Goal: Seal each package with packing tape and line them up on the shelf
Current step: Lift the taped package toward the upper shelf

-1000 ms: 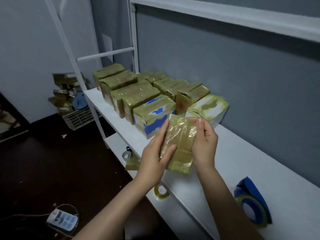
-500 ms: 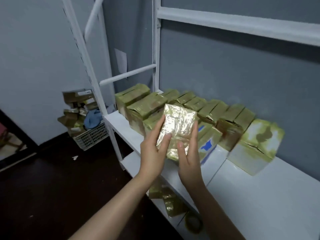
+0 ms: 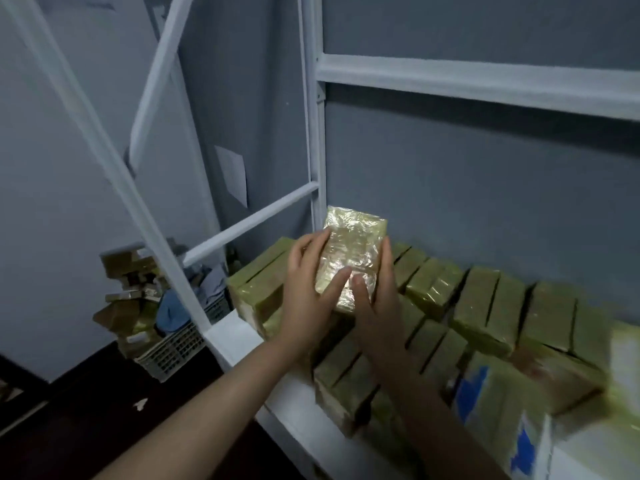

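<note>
As both hands [image 3: 306, 299] [image 3: 379, 308] clasp package [image 3: 353, 251], forearms extended forward

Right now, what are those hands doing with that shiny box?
A person holds a tape-wrapped package with both hands, left hand on its left side, right hand on its right. It is up in the air over the rows of packages already on the shelf, not set down yet.

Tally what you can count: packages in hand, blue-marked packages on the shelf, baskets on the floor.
Taped package, held by left hand and right hand: 1
Blue-marked package on the shelf: 1
Basket on the floor: 1
Total: 3
Plain green packages: too blurred to count.
</note>
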